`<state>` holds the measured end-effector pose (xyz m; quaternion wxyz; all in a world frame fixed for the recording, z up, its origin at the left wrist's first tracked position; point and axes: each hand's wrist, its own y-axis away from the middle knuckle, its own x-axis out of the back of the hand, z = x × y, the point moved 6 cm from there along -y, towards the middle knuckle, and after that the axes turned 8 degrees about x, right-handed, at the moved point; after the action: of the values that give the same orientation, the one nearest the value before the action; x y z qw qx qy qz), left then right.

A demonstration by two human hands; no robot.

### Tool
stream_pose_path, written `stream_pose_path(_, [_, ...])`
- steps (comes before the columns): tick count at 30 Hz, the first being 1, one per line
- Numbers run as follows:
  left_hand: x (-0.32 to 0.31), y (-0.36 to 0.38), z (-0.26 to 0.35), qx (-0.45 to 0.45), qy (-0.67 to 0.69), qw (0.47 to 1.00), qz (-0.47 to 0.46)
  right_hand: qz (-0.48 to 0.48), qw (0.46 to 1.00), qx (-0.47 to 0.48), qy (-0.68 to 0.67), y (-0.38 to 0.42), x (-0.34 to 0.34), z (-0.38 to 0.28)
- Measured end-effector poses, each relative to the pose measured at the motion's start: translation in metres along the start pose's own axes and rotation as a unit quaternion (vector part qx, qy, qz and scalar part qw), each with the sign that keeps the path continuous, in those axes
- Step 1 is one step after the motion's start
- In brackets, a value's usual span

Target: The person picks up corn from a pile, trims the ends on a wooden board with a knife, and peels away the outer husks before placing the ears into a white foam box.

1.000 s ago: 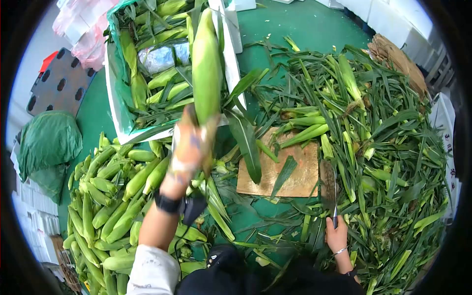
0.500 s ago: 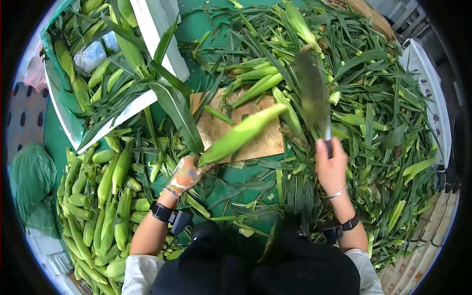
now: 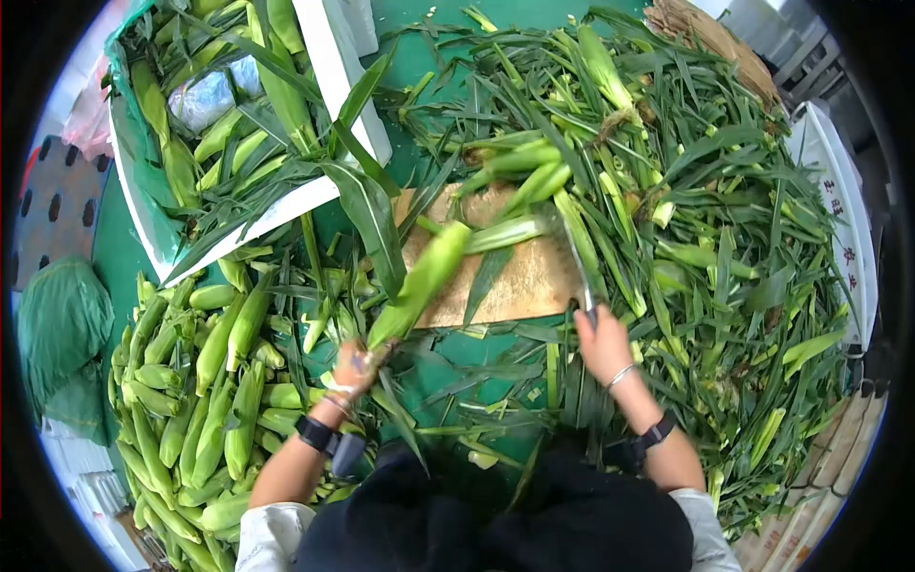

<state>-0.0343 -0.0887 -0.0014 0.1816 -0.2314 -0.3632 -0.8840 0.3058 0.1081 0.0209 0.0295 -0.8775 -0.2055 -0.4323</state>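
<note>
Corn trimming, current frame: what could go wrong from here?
The left hand holds the corn at its lower end while the right hand has the knife at the board; a slip or a swing toward the left could perhaps reach the fingers. Loose leaves and stalks lie on the board and might shift under the blade or foul a cut. Leaf scraps litter the green floor, a possible slip hazard.

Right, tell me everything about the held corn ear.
The corn ear is wrapped in bright green, faintly ribbed husk. The left hand grips its near end; from there it slants forward and right, over the left edge of the tan board. A pale green piece sits just beyond its far end; contact is unclear.
</note>
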Motion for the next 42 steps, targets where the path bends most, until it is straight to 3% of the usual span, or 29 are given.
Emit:
stream_pose_path(1, [-0.028, 0.003, -0.022, -0.013, 0.024, 0.998, -0.052, 0.016, 0.999, 0.012, 0.030, -0.002, 0.004, 0.009])
stream_pose_path(3, [-0.078, 0.044, 0.047, -0.267, -0.104, 0.948, -0.141, 0.033, 0.999, 0.029, -0.016, -0.008, 0.021, -0.007])
stream_pose_path(4, [-0.087, 0.066, 0.081, -0.356, 0.090, 0.915, -0.164, 0.065, 0.996, 0.054, -0.012, -0.010, 0.029, -0.020])
stream_pose_path(5, [-0.102, 0.054, 0.071, -0.422, 0.014, 0.902, -0.088, 0.094, 0.992, 0.079, -0.005, -0.014, 0.040, -0.035])
stream_pose_path(6, [-0.071, 0.048, 0.126, -0.340, -0.062, 0.937, -0.062, 0.106, 0.991, 0.068, -0.050, -0.014, 0.054, -0.055])
stream_pose_path(7, [-0.056, 0.015, 0.138, -0.300, -0.161, 0.940, 0.011, 0.135, 0.985, 0.089, -0.066, -0.016, 0.065, -0.068])
stream_pose_path(8, [-0.042, -0.003, 0.142, -0.311, -0.314, 0.885, 0.146, 0.166, 0.975, 0.100, -0.110, -0.016, 0.077, -0.081])
stream_pose_path(9, [-0.046, -0.041, 0.114, -0.325, -0.419, 0.831, 0.171, 0.200, 0.961, 0.112, -0.155, -0.015, 0.089, -0.094])
stream_pose_path(11, [-0.046, -0.068, 0.089, -0.249, -0.397, 0.882, 0.052, 0.251, 0.927, 0.183, -0.212, -0.010, 0.106, -0.121])
stream_pose_path(13, [-0.048, -0.067, 0.084, -0.252, -0.390, 0.883, 0.071, 0.292, 0.885, 0.214, -0.293, -0.005, 0.094, -0.129])
stream_pose_path(15, [-0.052, -0.072, 0.077, -0.288, -0.381, 0.874, 0.094, 0.233, 0.912, 0.241, -0.236, -0.006, 0.045, -0.102])
stream_pose_path(17, [-0.048, -0.067, 0.071, -0.321, -0.370, 0.864, 0.115, 0.086, 0.978, 0.158, -0.108, -0.007, -0.015, -0.080])
stream_pose_path(19, [-0.039, -0.063, 0.064, -0.329, -0.347, 0.873, 0.098, -0.039, 0.995, 0.071, -0.064, 0.004, -0.077, -0.023])
stream_pose_path(20, [-0.028, -0.053, 0.064, -0.300, -0.304, 0.904, 0.035, -0.031, 0.995, 0.074, -0.065, 0.006, -0.072, -0.021])
stream_pose_path(21, [-0.020, -0.045, 0.059, -0.111, -0.303, 0.942, -0.089, -0.042, 0.995, 0.053, -0.072, 0.004, -0.065, -0.015])
stream_pose_path(22, [-0.023, -0.051, 0.016, -0.164, -0.052, 0.976, -0.133, -0.061, 0.995, 0.020, -0.081, 0.012, -0.062, -0.006])
stream_pose_path(23, [-0.001, 0.004, 0.048, -0.096, 0.030, 0.990, -0.101, -0.033, 0.996, 0.043, -0.068, 0.009, -0.058, 0.000])
stream_pose_path(24, [-0.003, 0.004, 0.024, -0.196, 0.009, 0.970, -0.143, -0.009, 0.998, 0.031, -0.045, 0.005, -0.050, -0.009])
stream_pose_path(25, [-0.012, 0.012, -0.002, 0.031, 0.091, 0.968, -0.230, 0.009, 1.000, 0.011, -0.023, 0.011, -0.040, -0.022])
stream_pose_path(27, [-0.022, 0.021, -0.032, 0.096, 0.243, 0.940, -0.220, 0.053, 0.991, 0.031, -0.116, 0.016, -0.028, -0.052])
stream_pose_path(28, [-0.049, 0.016, -0.060, 0.208, 0.402, 0.860, -0.236, 0.073, 0.983, 0.062, -0.156, 0.017, -0.021, -0.072])
stream_pose_path(29, [-0.060, 0.020, -0.050, 0.218, 0.469, 0.823, -0.235, 0.093, 0.972, 0.092, -0.195, 0.019, -0.019, -0.089])
stream_pose_path(32, [-0.080, 0.014, -0.033, 0.234, 0.433, 0.837, -0.237, 0.050, 0.964, 0.105, -0.239, 0.035, -0.042, -0.113])
stream_pose_path(35, [-0.067, 0.031, 0.001, 0.235, 0.388, 0.860, -0.233, -0.090, 0.980, 0.078, -0.157, 0.053, -0.110, -0.082])
stream_pose_path(37, [-0.036, 0.055, 0.014, 0.239, 0.413, 0.854, -0.208, -0.089, 0.986, 0.022, -0.142, 0.052, -0.106, -0.058])
stream_pose_path(38, [-0.004, 0.062, 0.014, 0.034, 0.250, 0.957, -0.143, -0.065, 0.990, 0.018, -0.128, 0.047, -0.093, -0.043])
stream_pose_path(39, [0.028, 0.079, 0.006, -0.014, 0.153, 0.984, -0.096, -0.037, 0.998, 0.034, -0.042, 0.039, -0.074, -0.033])
stream_pose_path(40, [0.060, 0.096, -0.001, -0.055, 0.051, 0.996, -0.039, -0.015, 0.999, -0.010, -0.028, 0.029, -0.054, -0.019])
stream_pose_path(42, [0.133, 0.127, -0.043, 0.114, 0.066, 0.983, 0.129, 0.086, 0.996, -0.021, 0.002, 0.004, -0.014, 0.023])
